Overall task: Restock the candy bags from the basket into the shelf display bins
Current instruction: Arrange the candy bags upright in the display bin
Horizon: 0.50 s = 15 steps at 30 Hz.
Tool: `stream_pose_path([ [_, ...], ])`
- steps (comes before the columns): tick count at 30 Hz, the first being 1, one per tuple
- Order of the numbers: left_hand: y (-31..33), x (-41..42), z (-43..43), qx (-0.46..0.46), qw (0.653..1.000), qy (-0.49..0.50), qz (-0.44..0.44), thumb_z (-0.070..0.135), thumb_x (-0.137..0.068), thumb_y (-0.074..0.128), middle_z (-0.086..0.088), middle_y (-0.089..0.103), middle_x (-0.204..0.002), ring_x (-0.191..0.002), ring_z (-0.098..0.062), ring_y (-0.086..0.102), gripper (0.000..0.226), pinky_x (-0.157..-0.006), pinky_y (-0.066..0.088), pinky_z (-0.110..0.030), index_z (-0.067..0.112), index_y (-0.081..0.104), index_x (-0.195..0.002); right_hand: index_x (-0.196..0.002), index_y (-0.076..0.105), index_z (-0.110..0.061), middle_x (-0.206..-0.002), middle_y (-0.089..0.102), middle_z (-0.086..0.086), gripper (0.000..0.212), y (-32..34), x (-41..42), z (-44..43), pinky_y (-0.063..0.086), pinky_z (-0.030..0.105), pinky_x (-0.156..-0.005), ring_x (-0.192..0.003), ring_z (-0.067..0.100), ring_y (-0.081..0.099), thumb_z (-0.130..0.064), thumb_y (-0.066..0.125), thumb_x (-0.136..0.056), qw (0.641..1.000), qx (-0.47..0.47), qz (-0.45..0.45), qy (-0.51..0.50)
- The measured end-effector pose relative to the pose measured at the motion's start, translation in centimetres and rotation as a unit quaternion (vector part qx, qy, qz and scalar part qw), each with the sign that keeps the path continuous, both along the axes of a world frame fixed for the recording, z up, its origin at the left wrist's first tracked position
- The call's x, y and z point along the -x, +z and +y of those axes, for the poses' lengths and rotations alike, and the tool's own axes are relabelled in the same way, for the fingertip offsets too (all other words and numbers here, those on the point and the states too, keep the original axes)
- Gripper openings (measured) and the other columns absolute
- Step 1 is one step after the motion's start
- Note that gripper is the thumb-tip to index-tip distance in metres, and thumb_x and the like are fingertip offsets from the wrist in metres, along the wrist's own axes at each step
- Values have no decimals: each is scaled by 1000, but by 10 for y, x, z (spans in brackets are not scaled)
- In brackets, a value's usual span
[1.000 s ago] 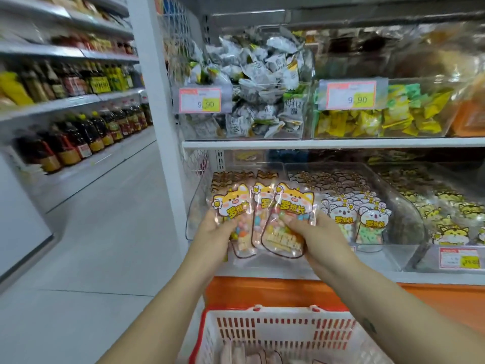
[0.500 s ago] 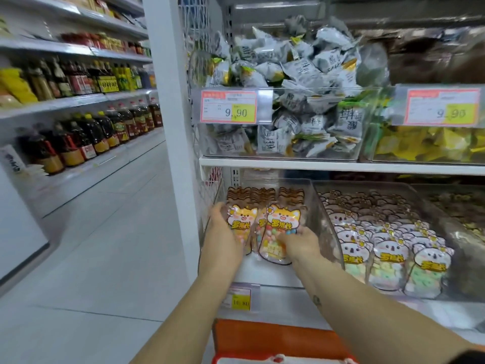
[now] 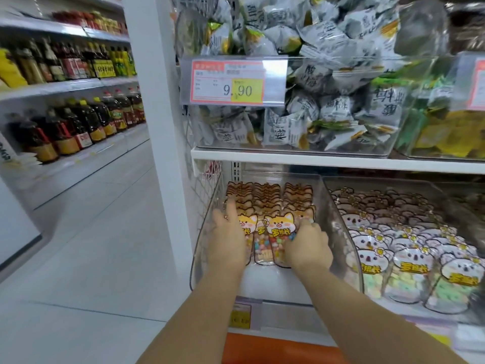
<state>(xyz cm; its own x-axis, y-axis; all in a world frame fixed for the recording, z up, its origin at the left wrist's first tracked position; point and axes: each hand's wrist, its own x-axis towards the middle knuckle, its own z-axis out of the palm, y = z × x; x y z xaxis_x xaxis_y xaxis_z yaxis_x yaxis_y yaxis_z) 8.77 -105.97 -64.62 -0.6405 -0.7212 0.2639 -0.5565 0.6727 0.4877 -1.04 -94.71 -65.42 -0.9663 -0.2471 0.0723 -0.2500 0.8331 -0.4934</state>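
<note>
Hands (image 3: 307, 248) grip candy bags (image 3: 274, 233) (inside bin (image 3: 275, 281))

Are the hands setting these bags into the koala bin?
No, the left hand and right hand hold fox-faced bags in the leftmost bin, beside the koala bin.
</note>
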Motion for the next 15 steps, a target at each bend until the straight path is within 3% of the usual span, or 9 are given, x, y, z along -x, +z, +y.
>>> stream_pose_path([
  [2, 0, 0, 3, 60, 997, 0, -58, -12, -79, 57, -18, 26, -144, -105, -33, 59, 98, -86, 52, -42, 23, 7, -154, -132, 49, -20, -124, 57, 5, 42, -2, 2, 3, 46, 37, -72, -108, 31, 61, -15, 59, -92, 1000, -10, 20, 5],
  [5, 2, 2, 4, 140, 984, 1, -113, 0, -83, 58, -17, 14, -155, -124, -32, 46, 82, -89, 50, -35, 21, 17, -151, -130, 42, -19, -116, 63, 6, 42, -1, 0, 6, 43, 35, -69, -101, 32, 65, -12, 59, -92, 1000, -3, 3, -3],
  [7, 8, 2, 8, 180, 972, -14, -147, 9, -89, 56, -14, 23, -150, -125, -30, 43, 62, -89, 48, -33, 19, 28, -142, -133, 36, -17, -109, 66, 8, 48, 1, -1, 8, 43, 35, -67, -98, 32, 65, -7, 58, -92, 1000, -7, 1, -10],
  [10, 11, 2, 13, 160, 957, -116, -211, 6, -93, 54, -12, 31, -141, -109, -32, 57, 51, -72, 44, -36, 13, 34, -139, -141, 26, -17, -110, 66, 10, 57, 1, -3, 9, 44, 37, -71, -100, 33, 65, -2, 51, -92, 1000, 6, 3, -9],
  [12, 3, -3, 15, 112, 936, -214, -255, 10, -97, 50, -12, 34, -142, -112, -36, 56, 46, -82, 50, -42, 18, 38, -140, -140, 25, -17, -117, 64, 12, 54, 0, -4, 10, 49, 41, -79, -105, 35, 63, -2, 49, -93, 999, 35, -12, -10],
  [15, -8, -12, 8, 73, 904, -252, -337, 14, -96, 54, -7, 20, -153, -126, -39, 45, 61, -104, 45, -47, 39, 34, -148, -140, 26, -15, -131, 52, 17, 63, 3, -6, 11, 49, 47, -92, -115, 39, 57, 3, 57, -88, 991, 113, -64, -17],
])
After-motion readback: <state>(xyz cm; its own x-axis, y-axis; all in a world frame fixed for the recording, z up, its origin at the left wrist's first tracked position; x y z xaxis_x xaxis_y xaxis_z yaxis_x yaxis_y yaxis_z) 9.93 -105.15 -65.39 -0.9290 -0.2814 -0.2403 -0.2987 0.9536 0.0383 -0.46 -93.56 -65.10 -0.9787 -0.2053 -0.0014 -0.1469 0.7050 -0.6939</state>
